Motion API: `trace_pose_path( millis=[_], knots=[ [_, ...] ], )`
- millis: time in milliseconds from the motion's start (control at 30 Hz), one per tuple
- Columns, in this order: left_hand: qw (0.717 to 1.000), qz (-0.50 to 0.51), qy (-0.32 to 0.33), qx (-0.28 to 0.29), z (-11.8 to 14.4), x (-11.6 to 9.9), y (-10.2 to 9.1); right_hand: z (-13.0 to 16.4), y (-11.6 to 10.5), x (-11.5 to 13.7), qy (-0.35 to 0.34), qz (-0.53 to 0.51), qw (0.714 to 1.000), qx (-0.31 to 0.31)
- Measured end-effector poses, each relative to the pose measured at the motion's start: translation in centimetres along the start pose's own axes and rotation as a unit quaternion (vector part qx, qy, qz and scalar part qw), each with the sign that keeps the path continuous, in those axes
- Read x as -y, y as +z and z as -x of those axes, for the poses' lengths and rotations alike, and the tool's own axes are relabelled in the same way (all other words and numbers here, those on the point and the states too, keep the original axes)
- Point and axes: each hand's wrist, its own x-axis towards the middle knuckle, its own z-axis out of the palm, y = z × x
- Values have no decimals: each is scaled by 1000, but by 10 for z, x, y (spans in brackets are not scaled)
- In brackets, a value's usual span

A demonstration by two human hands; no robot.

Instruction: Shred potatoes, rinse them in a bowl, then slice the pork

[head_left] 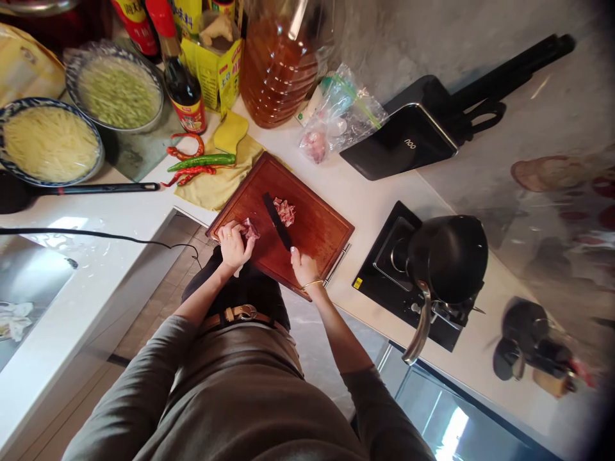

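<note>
My right hand (305, 267) is closed around the handle of a kitchen knife (277, 221) with a dark blade. The blade lies slantwise over the brown wooden cutting board (314, 253). Against its far right side sits a small heap of cut raw meat (285, 211). On the other side of the blade, near the board's left corner, my left hand (233, 246) grips a larger piece of raw meat (250, 229) with bent fingers. A gap separates this piece from the knife.
A yellow cloth (202, 191) and chili peppers (202, 163) lie beyond the board. Bowls of pale shreds (50, 141) and green pieces (118, 89) stand left. A knife block (398, 144) and a black pot (449, 259) on a stove are right; a sink (29, 275) is left.
</note>
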Motion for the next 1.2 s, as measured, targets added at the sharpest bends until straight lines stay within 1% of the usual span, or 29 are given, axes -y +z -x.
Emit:
trace_pose_path(
  millis=[100, 167, 267, 367, 533, 633, 733, 867, 1033, 1200],
  knots=[
    [997, -5, -70, -32, -5, -6, 1, 14, 13, 19, -27, 4, 1000, 7],
    [996, -19, -78, -41, -7, -9, 2, 24, 20, 30, -31, 18, 999, 7],
    [997, -38, -64, -36, -8, -10, 3, 35, 24, 40, -26, 37, 999, 14],
    [996, -50, -67, -16, -8, -11, 2, 40, 19, 42, -27, 38, 998, 30],
    [987, -103, -97, 70, -10, -16, 0, 41, 8, 40, -27, 22, 998, 59],
    [982, -101, -115, 114, -12, -19, 0, 37, 8, 44, -20, 23, 997, 71],
    [977, -87, -127, 146, -13, -19, -1, 32, 11, 55, -4, 39, 997, 71],
    [972, -83, -142, 166, -14, -20, -2, 34, 16, 68, 4, 45, 997, 70],
    [969, -77, -156, 174, -14, -20, -1, 38, 17, 69, 24, 48, 994, 94],
    [970, -81, -157, 164, -14, -21, -1, 28, 20, 76, 14, 50, 996, 72]
  ],
)
